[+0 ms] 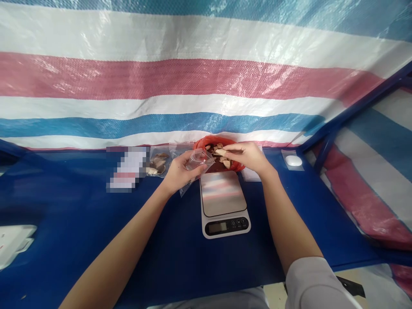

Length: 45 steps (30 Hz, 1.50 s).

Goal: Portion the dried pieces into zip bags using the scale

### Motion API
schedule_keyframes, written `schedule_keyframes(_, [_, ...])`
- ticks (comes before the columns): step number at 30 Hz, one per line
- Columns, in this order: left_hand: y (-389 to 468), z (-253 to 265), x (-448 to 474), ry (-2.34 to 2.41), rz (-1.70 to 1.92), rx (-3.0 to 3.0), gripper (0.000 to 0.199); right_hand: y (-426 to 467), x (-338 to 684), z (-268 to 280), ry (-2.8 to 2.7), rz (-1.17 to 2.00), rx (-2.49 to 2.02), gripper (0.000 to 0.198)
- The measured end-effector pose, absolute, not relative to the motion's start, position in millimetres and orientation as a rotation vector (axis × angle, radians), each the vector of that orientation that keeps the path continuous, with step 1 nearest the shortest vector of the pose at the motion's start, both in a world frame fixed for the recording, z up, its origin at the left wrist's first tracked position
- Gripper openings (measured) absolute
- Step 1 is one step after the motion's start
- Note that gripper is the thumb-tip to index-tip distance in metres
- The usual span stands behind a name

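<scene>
My left hand [184,172] is closed on a clear plastic bag [203,158], whose mouth faces the red bag. Between the fingertips of my right hand [249,156] is a pale dried slice [220,152], held over the red plastic bag [210,140]. That red bag lies open and contains several brown and cream dried pieces [226,163]; their exact kind cannot be made out. Just in front of it stands a white kitchen scale [224,195] with a bare metal plate and a dark display.
Left of my left hand lies a clear bag of dried slices [157,164], beside a blurred-out card [128,168]. A white oval object [293,161] rests on the blue table [167,253] at right. A white case [14,244] is at far left. Striped sheeting [180,77] hangs behind.
</scene>
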<state>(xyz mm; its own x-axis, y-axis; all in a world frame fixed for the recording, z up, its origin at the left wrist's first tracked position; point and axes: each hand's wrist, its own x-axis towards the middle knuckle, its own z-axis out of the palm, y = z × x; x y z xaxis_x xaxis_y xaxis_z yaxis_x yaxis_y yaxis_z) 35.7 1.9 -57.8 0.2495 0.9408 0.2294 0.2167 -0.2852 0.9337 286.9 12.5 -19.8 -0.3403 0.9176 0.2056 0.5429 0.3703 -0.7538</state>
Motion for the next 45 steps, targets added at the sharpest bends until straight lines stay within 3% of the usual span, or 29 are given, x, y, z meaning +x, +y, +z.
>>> schedule_keyframes(8, [1.7, -58.5, 39.9, 1.042, 1.072, 1.937, 0.052, -8.1, 282.1, 10.4, -2.036, 0.753, -1.2, 0.037])
schedule_keyframes(16, [-0.3, -65.5, 42.5, 0.985, 1.078, 2.223, 0.052, -15.4, 263.8, 20.0, -2.363, 0.486, -1.27, 0.02])
schedule_keyframes(23, [-3.9, -63.0, 47.2, 0.949, 1.018, 2.259, 0.048, -17.1, 248.7, 15.2, -2.474, 0.334, -1.265, 0.021])
schedule_keyframes(32, [0.0, -65.4, 44.7, 0.96, 1.131, 2.22, 0.046, -6.8, 250.7, 4.5, -2.306, 0.618, -1.13, 0.013])
schedule_keyframes(39, [0.5, -61.8, 43.7, 0.969, 1.194, 2.036, 0.046, -2.9, 261.7, 1.8, -2.113, 0.918, -1.023, 0.025])
schedule_keyframes(45, [1.9, -63.2, 43.2, 0.964, 1.211, 1.966, 0.048, -3.8, 261.2, 1.8, -2.077, 0.944, -1.024, 0.023])
